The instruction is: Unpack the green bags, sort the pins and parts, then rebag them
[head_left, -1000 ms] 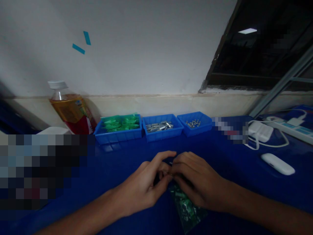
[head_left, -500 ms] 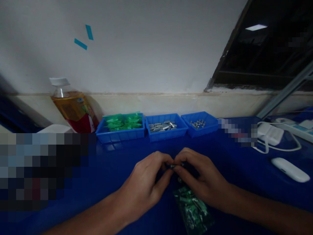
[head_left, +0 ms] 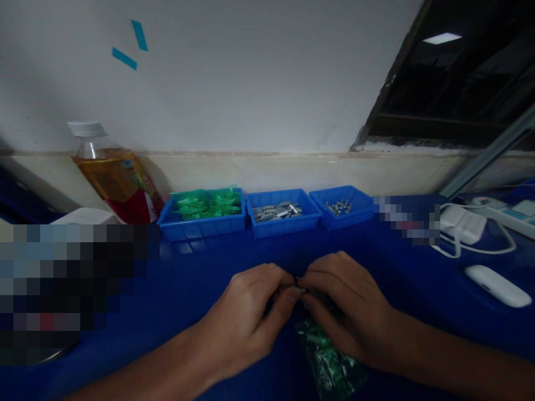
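My left hand (head_left: 246, 317) and my right hand (head_left: 346, 306) meet fingertip to fingertip over the blue table (head_left: 188, 278), both pinched on a small metal part (head_left: 299, 286) between them. Its shape is too small to make out. Under my right hand lies a clear bag of green parts (head_left: 330, 365). Farther back stand three blue bins: one with green plastic pieces (head_left: 204, 211), one with silver metal pieces (head_left: 278, 213), one with small screws (head_left: 341, 207).
A tilted drink bottle (head_left: 112, 178) leans by the wall at the back left. At the right lie a white charger with cable (head_left: 460, 225), a power strip (head_left: 510, 214) and a white oblong device (head_left: 497, 285). A pixelated patch covers the left.
My hands stay joined on the small part, with the fingers shifting slightly. The view has tilted a little, so everything sits slightly differently in frame.
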Action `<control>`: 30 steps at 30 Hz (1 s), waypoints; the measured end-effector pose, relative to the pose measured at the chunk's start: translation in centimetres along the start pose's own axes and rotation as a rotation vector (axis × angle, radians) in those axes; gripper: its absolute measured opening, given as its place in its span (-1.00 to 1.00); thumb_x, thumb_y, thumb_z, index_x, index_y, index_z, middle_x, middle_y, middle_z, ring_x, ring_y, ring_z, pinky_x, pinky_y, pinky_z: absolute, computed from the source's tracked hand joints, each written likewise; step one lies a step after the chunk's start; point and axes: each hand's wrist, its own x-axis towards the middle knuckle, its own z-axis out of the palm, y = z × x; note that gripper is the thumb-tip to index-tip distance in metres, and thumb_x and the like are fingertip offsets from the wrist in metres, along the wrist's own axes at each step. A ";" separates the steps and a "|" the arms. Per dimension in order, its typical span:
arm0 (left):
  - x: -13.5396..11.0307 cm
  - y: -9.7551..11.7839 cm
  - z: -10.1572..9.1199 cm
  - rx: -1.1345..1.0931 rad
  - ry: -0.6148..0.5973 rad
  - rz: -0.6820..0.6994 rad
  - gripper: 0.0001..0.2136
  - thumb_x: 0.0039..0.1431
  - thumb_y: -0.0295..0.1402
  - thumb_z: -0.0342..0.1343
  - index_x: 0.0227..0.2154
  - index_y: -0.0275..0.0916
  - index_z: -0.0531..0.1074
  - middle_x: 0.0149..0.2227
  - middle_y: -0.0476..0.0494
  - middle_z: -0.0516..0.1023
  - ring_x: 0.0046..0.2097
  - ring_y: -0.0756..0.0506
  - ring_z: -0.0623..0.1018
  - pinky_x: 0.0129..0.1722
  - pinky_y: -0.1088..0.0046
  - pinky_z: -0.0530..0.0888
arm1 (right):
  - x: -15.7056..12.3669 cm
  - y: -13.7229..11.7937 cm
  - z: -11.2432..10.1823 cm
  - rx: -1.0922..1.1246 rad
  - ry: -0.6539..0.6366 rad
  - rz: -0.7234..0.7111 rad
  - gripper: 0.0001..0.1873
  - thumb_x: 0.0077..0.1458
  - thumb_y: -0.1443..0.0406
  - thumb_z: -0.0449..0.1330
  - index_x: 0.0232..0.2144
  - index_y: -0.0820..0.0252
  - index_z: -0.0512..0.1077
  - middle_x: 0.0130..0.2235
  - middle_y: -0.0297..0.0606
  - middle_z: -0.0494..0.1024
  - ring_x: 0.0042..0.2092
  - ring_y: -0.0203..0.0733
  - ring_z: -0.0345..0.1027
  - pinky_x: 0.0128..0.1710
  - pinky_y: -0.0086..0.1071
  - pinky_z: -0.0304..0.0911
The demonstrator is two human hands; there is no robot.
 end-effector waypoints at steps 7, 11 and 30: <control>-0.4 -0.2 0.3 0.016 0.073 0.030 -0.84 0.16 -0.47 0.00 -0.18 -0.21 0.28 -0.33 -0.05 0.44 -0.32 -0.01 0.44 -0.35 0.48 0.38 | 0.4 -0.2 0.0 0.111 -0.001 0.137 -0.93 0.15 0.40 0.03 -0.34 0.17 0.31 -0.41 -0.30 0.42 -0.37 -0.26 0.25 -0.37 -0.31 0.13; -0.4 -0.1 0.4 0.050 0.077 0.044 -0.91 0.17 -0.46 0.01 -0.25 -0.22 0.32 -0.37 -0.04 0.43 -0.34 -0.01 0.42 -0.37 0.47 0.35 | 0.4 -0.3 0.2 0.121 -0.015 0.142 -0.92 0.15 0.38 0.02 -0.36 0.16 0.30 -0.43 -0.30 0.40 -0.39 -0.25 0.22 -0.38 -0.29 0.11; -0.1 0.1 0.1 0.072 -0.086 -0.003 -0.85 0.26 -0.37 -0.09 -0.17 -0.23 0.33 -0.31 -0.08 0.44 -0.26 -0.06 0.38 -0.28 0.38 0.32 | 1.9 2.1 -2.7 -0.133 0.070 0.093 -0.90 0.16 0.36 0.01 -0.31 0.16 0.33 -0.40 -0.25 0.48 -0.37 -0.23 0.34 -0.38 -0.34 0.21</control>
